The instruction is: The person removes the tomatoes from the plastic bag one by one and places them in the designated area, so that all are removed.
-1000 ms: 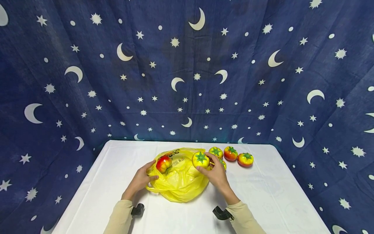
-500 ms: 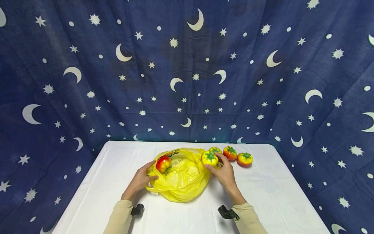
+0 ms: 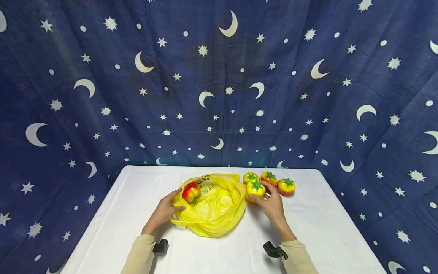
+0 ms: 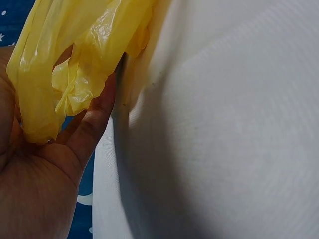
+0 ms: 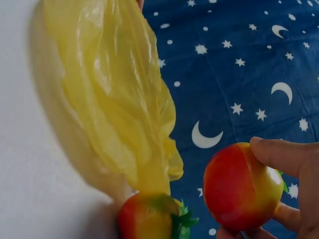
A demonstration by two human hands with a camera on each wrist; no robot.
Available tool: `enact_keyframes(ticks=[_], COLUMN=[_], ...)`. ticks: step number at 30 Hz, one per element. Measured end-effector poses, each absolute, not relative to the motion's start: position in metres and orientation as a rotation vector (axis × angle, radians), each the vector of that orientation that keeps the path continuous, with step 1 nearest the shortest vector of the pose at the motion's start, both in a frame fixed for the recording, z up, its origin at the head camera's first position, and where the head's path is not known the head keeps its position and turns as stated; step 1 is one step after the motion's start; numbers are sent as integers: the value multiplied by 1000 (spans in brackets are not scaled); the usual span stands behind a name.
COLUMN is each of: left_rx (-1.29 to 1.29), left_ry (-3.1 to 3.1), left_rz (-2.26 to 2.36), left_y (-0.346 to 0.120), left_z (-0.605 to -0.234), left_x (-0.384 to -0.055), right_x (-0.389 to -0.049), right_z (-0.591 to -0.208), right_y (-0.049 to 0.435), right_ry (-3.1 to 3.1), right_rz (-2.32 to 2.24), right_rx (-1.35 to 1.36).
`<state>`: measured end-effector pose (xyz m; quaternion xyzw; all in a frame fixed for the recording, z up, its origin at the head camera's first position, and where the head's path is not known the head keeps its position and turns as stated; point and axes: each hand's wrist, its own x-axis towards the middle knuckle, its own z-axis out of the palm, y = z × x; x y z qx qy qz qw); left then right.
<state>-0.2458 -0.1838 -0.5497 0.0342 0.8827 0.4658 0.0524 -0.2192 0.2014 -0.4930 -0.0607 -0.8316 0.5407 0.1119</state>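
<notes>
A yellow plastic bag (image 3: 215, 222) lies on the table with its mouth spread. My left hand (image 3: 165, 209) holds its left rim, thumb inside and fingers outside; the left wrist view shows the bag's folds (image 4: 37, 94) between thumb and fingers. Inside the bag's left part sits a red-yellow fruit (image 3: 191, 192), apple-like. Just right of the bag, my right hand (image 3: 272, 201) grips a tomato (image 3: 255, 190) with a green top and yellow upper side. Its red underside shows in the right wrist view, apart from another tomato (image 5: 144, 219) at the bottom.
Close behind the held tomato stands a yellow tomato (image 3: 251, 176). Two red-yellow tomatoes (image 3: 268, 177) sit farther right, near the back of the white table (image 3: 328, 228). A dark blue curtain (image 3: 219, 76) with moons and stars hangs behind.
My right hand has moved right with the tomato, from over the bag's right rim to beside the bag, in front of the other tomatoes. My left hand stays on the bag.
</notes>
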Motion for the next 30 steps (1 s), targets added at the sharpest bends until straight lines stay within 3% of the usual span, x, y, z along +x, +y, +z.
enact_keyframes(ticks=[30], left_rx=[99], left_ry=[2685], left_rz=[1411], left_y=[-183], left_z=[-548], left_x=[-245], right_x=[-221], right_z=[-510], right_y=[246], right_ry=[-2457], right_rz=[1546], right_rx=[-315])
